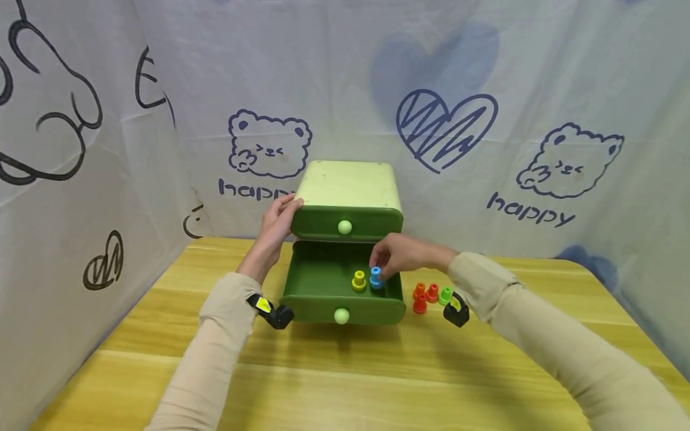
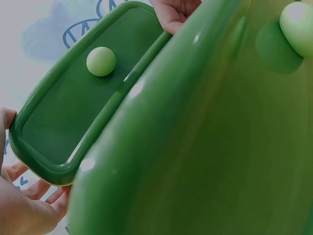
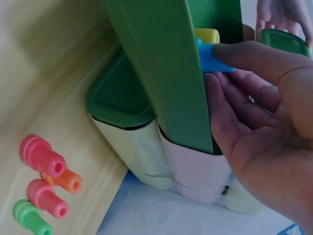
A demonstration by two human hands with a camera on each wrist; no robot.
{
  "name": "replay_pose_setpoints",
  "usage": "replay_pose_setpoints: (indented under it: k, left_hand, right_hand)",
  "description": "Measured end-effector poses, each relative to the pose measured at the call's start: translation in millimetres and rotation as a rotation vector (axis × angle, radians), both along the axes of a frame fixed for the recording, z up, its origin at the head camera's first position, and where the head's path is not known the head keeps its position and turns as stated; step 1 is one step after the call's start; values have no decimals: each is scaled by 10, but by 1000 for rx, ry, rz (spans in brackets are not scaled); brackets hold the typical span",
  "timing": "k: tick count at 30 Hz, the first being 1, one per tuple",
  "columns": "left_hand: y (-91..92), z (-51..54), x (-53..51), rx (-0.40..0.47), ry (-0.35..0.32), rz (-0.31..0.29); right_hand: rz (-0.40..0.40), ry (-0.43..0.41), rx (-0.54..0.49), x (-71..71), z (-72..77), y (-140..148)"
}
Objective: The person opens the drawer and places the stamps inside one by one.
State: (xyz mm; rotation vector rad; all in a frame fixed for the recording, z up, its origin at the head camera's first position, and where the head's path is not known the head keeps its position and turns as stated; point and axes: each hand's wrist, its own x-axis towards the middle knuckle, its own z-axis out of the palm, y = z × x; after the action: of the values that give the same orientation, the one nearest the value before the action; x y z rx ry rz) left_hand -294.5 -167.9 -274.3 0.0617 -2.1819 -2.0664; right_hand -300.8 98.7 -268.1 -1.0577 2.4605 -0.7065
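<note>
In the head view, a cabinet with a cream top (image 1: pixel 350 182) and green drawers stands on the table. Its lower drawer (image 1: pixel 312 308) is pulled out. My left hand (image 1: pixel 272 233) rests against the cabinet's upper left side; in the left wrist view its fingers (image 2: pixel 36 191) lie along the corner beside the upper drawer front (image 2: pixel 63 112). My right hand (image 1: pixel 404 254) reaches over the drawer's right side and pinches a blue stepped peg (image 1: pixel 375 278), also visible in the right wrist view (image 3: pixel 212 58). A yellow peg (image 1: pixel 359 281) of like shape stands just left of it in the drawer.
Right of the drawer, several pegs sit on the wooden table (image 1: pixel 345 377): a green one (image 1: pixel 445 296), an orange one (image 1: pixel 419 290) and two red ones (image 1: pixel 433 293). A white printed cloth (image 1: pixel 345 78) hangs behind the cabinet and along the sides.
</note>
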Motion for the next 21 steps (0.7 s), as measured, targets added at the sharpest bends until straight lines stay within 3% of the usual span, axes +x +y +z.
replay_pose_setpoints:
  k: [11, 21]
  left_hand:
    - [0, -9, -25, 36, -7, 4]
    - [-18, -12, -39, 32, -6, 5]
  right_hand:
    - [-12, -3, 66, -46, -29, -89]
    - [-11, 18, 48, -54, -51, -135]
